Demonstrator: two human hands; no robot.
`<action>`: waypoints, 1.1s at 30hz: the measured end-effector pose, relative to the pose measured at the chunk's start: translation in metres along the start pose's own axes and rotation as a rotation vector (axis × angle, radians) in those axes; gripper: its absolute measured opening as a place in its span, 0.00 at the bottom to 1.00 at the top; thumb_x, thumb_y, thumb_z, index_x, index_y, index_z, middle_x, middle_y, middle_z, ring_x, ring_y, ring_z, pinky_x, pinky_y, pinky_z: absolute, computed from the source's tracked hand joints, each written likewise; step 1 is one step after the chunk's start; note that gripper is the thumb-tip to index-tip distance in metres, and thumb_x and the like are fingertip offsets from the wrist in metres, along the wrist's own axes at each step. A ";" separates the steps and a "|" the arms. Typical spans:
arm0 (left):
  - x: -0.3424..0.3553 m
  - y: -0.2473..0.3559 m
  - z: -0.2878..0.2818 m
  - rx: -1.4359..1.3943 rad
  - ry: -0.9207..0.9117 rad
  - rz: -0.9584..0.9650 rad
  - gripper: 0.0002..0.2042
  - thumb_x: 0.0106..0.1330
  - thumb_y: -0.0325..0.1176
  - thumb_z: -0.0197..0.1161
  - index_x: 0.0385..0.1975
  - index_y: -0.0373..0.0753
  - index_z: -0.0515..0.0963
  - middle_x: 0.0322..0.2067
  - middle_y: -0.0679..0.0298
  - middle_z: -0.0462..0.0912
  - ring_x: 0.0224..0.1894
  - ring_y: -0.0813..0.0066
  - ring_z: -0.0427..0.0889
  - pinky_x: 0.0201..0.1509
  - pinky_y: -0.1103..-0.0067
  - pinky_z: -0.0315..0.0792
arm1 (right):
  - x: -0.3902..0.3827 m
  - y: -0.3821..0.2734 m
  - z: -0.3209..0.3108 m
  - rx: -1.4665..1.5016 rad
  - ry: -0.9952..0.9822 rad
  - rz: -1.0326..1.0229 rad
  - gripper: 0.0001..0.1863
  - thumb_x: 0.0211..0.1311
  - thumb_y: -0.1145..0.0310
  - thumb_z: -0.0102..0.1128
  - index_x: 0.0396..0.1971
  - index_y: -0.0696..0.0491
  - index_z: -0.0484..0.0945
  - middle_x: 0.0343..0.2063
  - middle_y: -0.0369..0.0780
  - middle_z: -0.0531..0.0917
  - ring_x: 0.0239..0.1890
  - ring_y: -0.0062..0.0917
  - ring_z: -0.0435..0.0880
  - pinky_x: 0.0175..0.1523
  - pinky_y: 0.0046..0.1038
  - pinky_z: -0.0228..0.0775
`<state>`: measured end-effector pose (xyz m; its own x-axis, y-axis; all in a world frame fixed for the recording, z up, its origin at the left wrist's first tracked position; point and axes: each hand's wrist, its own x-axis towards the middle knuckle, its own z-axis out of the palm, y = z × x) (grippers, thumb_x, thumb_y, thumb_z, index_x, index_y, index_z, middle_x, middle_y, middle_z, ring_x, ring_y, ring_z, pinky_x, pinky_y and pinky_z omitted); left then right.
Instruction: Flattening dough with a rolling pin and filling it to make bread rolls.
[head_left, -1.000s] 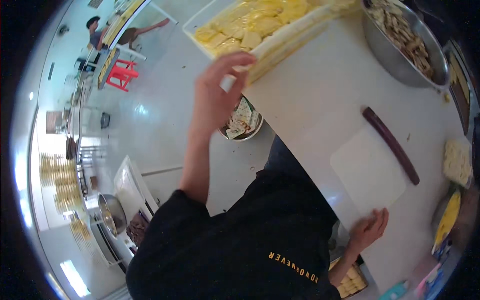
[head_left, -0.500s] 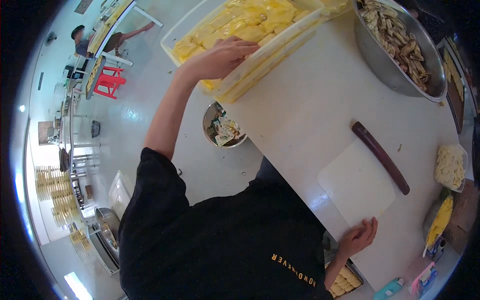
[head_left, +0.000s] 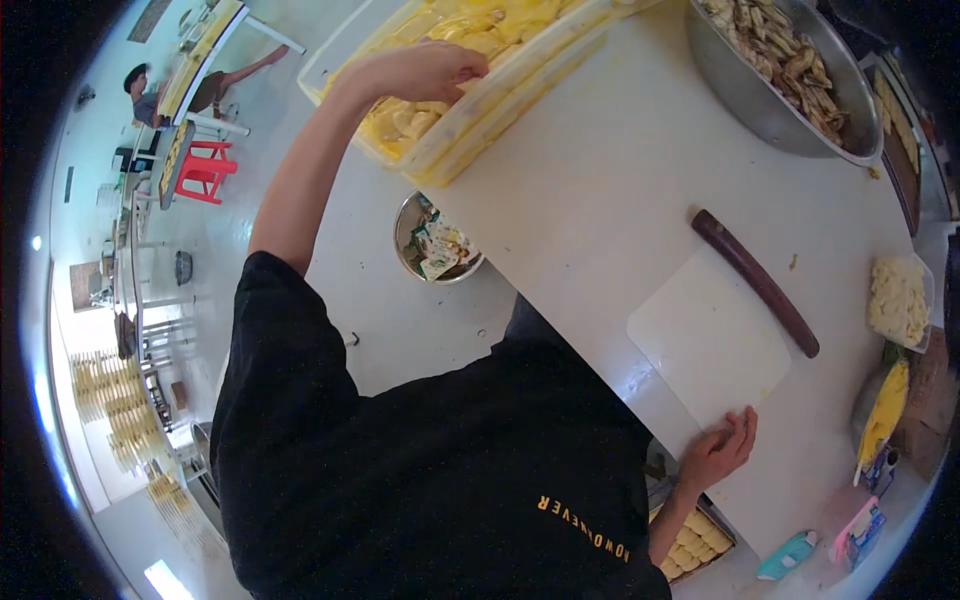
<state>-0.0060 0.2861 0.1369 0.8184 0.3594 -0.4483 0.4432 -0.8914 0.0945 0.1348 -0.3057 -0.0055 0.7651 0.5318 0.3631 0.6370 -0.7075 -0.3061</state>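
Observation:
In the head view my left hand point(head_left: 430, 72) reaches into a clear plastic tub point(head_left: 505, 120) of glossy yellow dough point(head_left: 405, 118). Its fingers are bent down on the dough by the tub's near wall, with the fingertips partly hidden. My right hand point(head_left: 718, 455) rests at the table's edge, fingers loosely curved and a little apart, holding nothing. It lies by the corner of a thin white rectangular sheet point(head_left: 710, 335). A dark reddish-brown rod point(head_left: 755, 282) lies slantwise along the sheet's far side.
A large steel bowl point(head_left: 850, 145) of brown strips stands at the table's far right. A small container point(head_left: 898, 305) of pale pieces sits at the right edge. On the floor are a bowl point(head_left: 408, 245) of scraps and a red stool point(head_left: 207, 172). Someone sits farther off.
My left hand has shifted farther away along the tub, uncovering paler dough near its near-left corner. My right hand stays by the sheet. The whole view has shifted slightly.

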 end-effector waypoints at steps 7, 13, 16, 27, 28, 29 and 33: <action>-0.045 -0.006 0.002 -0.171 0.623 0.228 0.12 0.55 0.27 0.72 0.36 0.34 0.76 0.37 0.62 0.83 0.42 0.68 0.82 0.49 0.75 0.75 | 0.018 0.004 -0.017 0.140 -0.125 0.092 0.14 0.58 0.84 0.49 0.42 0.58 0.78 0.52 0.45 0.79 0.52 0.36 0.78 0.51 0.32 0.72; -0.078 0.053 -0.003 -0.694 1.014 -0.099 0.10 0.53 0.27 0.76 0.31 0.36 0.81 0.27 0.71 0.81 0.30 0.86 0.74 0.36 0.85 0.69 | 0.096 -0.043 -0.026 0.520 -0.292 0.118 0.09 0.63 0.79 0.56 0.42 0.59 0.79 0.42 0.42 0.82 0.46 0.28 0.81 0.55 0.28 0.71; -0.055 0.156 0.040 -1.244 0.974 0.008 0.12 0.57 0.25 0.74 0.36 0.36 0.76 0.34 0.63 0.84 0.36 0.81 0.82 0.39 0.83 0.77 | 0.124 -0.100 0.000 0.886 -0.374 0.364 0.15 0.66 0.74 0.57 0.52 0.60 0.77 0.43 0.39 0.82 0.45 0.25 0.81 0.52 0.26 0.72; -0.020 0.317 0.144 -1.738 0.399 0.139 0.09 0.75 0.36 0.53 0.39 0.36 0.72 0.24 0.68 0.74 0.28 0.81 0.72 0.33 0.83 0.69 | 0.113 -0.116 0.012 0.930 -0.401 0.233 0.18 0.75 0.60 0.50 0.54 0.58 0.74 0.33 0.39 0.82 0.33 0.24 0.78 0.41 0.24 0.70; -0.019 0.318 0.142 -1.558 0.444 0.166 0.12 0.76 0.38 0.50 0.38 0.36 0.71 0.23 0.67 0.73 0.26 0.81 0.70 0.31 0.82 0.68 | 0.109 -0.118 0.012 0.891 -0.308 0.165 0.17 0.75 0.60 0.49 0.52 0.57 0.74 0.31 0.40 0.82 0.32 0.24 0.78 0.40 0.24 0.70; -0.018 0.321 0.141 -1.387 0.506 0.188 0.14 0.78 0.40 0.47 0.36 0.35 0.71 0.22 0.65 0.72 0.25 0.81 0.68 0.29 0.81 0.67 | 0.105 -0.121 0.013 0.832 -0.217 0.129 0.17 0.75 0.59 0.49 0.50 0.57 0.75 0.28 0.41 0.82 0.30 0.24 0.77 0.39 0.24 0.70; -0.012 0.347 0.145 -1.413 0.510 0.203 0.15 0.78 0.40 0.47 0.33 0.35 0.70 0.19 0.61 0.68 0.22 0.80 0.62 0.25 0.78 0.63 | 0.092 -0.131 0.016 0.838 -0.124 0.352 0.13 0.74 0.61 0.50 0.47 0.56 0.73 0.31 0.48 0.82 0.33 0.44 0.82 0.39 0.33 0.74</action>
<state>0.0848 -0.0674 0.0466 0.8109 0.5852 -0.0045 0.0441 -0.0534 0.9976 0.1233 -0.1571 0.0538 0.9016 0.4303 0.0455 0.1878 -0.2945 -0.9370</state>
